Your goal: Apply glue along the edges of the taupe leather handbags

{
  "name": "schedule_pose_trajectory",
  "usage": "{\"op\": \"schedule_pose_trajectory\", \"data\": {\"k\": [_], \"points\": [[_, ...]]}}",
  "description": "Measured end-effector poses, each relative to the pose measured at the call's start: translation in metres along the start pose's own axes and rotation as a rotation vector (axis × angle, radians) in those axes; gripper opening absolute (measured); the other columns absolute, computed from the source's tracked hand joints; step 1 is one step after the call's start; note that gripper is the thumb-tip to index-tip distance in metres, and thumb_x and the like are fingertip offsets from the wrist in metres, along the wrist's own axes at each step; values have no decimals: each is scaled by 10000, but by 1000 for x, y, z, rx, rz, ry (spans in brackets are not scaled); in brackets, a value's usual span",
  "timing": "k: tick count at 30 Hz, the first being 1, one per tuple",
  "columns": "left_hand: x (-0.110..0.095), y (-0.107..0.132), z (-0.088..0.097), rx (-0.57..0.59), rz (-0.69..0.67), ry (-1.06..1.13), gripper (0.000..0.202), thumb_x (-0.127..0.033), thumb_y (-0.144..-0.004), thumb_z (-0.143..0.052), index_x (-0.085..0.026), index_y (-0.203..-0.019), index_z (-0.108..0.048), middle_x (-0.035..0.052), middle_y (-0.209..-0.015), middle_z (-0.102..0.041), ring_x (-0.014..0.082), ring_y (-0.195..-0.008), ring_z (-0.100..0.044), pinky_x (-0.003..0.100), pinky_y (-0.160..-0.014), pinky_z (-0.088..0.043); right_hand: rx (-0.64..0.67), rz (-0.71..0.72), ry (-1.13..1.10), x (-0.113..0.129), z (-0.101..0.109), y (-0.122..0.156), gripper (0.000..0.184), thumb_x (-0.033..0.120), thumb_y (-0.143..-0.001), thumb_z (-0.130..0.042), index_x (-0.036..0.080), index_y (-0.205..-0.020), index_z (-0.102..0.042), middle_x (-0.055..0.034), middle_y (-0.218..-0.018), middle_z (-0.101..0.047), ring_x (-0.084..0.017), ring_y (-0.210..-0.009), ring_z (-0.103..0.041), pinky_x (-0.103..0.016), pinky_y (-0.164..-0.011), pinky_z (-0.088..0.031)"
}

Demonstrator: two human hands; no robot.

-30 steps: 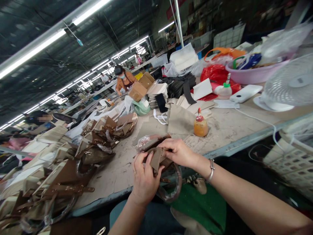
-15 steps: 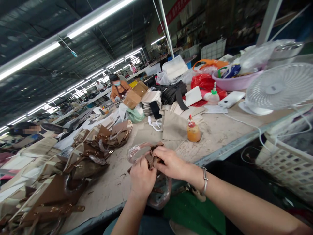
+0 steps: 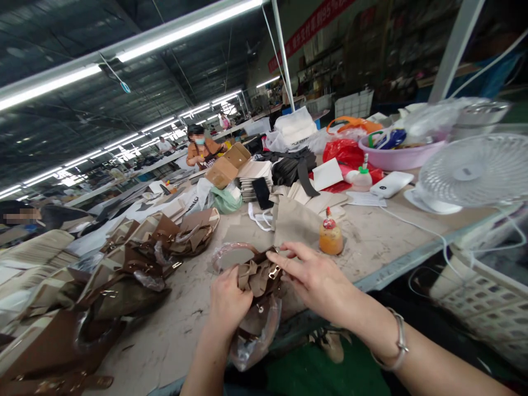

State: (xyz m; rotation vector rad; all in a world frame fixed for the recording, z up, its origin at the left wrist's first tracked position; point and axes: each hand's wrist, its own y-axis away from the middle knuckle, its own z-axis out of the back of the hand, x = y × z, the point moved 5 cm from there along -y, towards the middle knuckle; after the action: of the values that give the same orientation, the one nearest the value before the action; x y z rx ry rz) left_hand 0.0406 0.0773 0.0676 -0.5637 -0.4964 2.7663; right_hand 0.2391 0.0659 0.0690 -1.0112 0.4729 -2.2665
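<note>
A brown bag (image 3: 251, 276) sits at the near edge of the tabletop (image 3: 192, 316), between the two hands. One plastic-wrapped handle (image 3: 264, 324) hangs toward the person at that edge, while another wrapped handle (image 3: 233, 248) arches over the far side; parted like this, they seem to leave the bag's mouth clear.

The left hand (image 3: 231, 300) is curled closed on the bag's bunched cloth at its side, probably to steady the soft body. The right hand (image 3: 315, 278) has its fingers spread, the index fingertip at the bag's upper rim beside a metal pull (image 3: 274, 272); the thumb is hidden, so I cannot tell whether it pinches anything.

Along the left edge of the tabletop, more brown bags (image 3: 119, 291) lean on one another in a row, perhaps so that they stay together within reach. An orange glue bottle (image 3: 330, 239) stands upright near the right hand, set back from the near edge, likely handy without being in the way. Flat cloth pieces (image 3: 295, 220) lie beyond the bag, toward the far edge.
</note>
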Motion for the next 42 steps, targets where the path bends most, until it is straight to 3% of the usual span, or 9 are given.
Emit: {"op": "schedule_pose_trajectory", "data": {"k": [3, 6, 11, 16, 21, 25, 30, 37, 42], "points": [[7, -6, -2, -6, 6, 96, 83, -181, -788, -613, -188, -714, -650, 25, -781, -651, 170, -700, -607, 259, -636, -441, -188, -16, -60, -14, 13, -3, 416, 156, -924, -583, 251, -1329, -585, -87, -1086, -618, -218, -936, -631, -365, -839, -558], [17, -8, -4, -38, -13, 177, 84, -199, -814, -619, -194, -750, -673, 28, -865, -671, 167, -750, -626, 254, -668, -472, -267, -105, -289, -34, 10, -7, 439, 189, -905, -627, 246, -1337, -572, -44, -983, -654, -177, -848, -650, -324, -810, -573], [34, -3, -11, -79, -52, 175, 64, -243, -833, -648, -207, -845, -699, 27, -912, -691, 187, -808, -656, 277, -746, -510, -216, -283, -569, -55, -12, -9, 372, 247, -846, -682, 195, -1212, -643, -66, -1018, -671, -186, -878, -675, -335, -828, -592], [34, 2, -17, -71, -86, 112, 80, -174, -813, -631, -214, -867, -675, 32, -939, -698, 213, -847, -667, 307, -752, -520, -201, -341, -615, -46, -30, -12, 308, 229, -811, -696, 188, -1116, -681, -56, -927, -679, -174, -824, -677, -297, -758, -611], [18, 7, -22, -140, -207, -62, 589, -54, -744, -525, -211, -1311, -526, 83, -1179, -692, 262, -989, -681, 366, -815, -548, -179, -292, -551, -15, -50, -18, 445, 81, -776, -660, 241, -1190, -628, -60, -1072, -640, -149, -775, -676, -286, -741, -624], [9, 12, -25, -179, -328, -131, 584, 1, -740, -473, -231, -1264, -583, 80, -1131, -703, 272, -980, -681, 375, -801, -562, -63, -318, -580, -2, -61, -17, 607, 13, -782, -576, 268, -1320, -458, -53, -1113, -635, -171, -868, -696, -318, -791, -623], [16, 15, -30, -165, -286, -169, 675, 42, -699, -435, -254, -1274, -626, 94, -1134, -675, 276, -974, -676, 374, -781, -583, 48, -279, -689, 1, -58, -11, 827, -53, -759, -481, 310, -1453, -215, -99, -1347, -497, -194, -1085, -654, -372, -949, -559], [7, 16, -28, -234, -356, -144, 643, 77, -682, -425, -256, -1161, -695, 98, -1203, -611, 254, -1058, -643, 362, -891, -566, 104, -333, -840, 2, -54, -12, 960, -61, -610, -469, 332, -1443, -197, -115, -1463, -363, -232, -1204, -586, -418, -1033, -485], [15, 16, -32, -190, -308, -95, 609, 68, -669, -442, -247, -1126, -694, 91, -1195, -619, 269, -1102, -626, 394, -943, -548, 170, -426, -855, -3, -49, -12, 1048, -4, -626, -506, 358, -1508, -68, -165, -1530, -279, -249, -1126, -637, -422, -936, -547]]}}
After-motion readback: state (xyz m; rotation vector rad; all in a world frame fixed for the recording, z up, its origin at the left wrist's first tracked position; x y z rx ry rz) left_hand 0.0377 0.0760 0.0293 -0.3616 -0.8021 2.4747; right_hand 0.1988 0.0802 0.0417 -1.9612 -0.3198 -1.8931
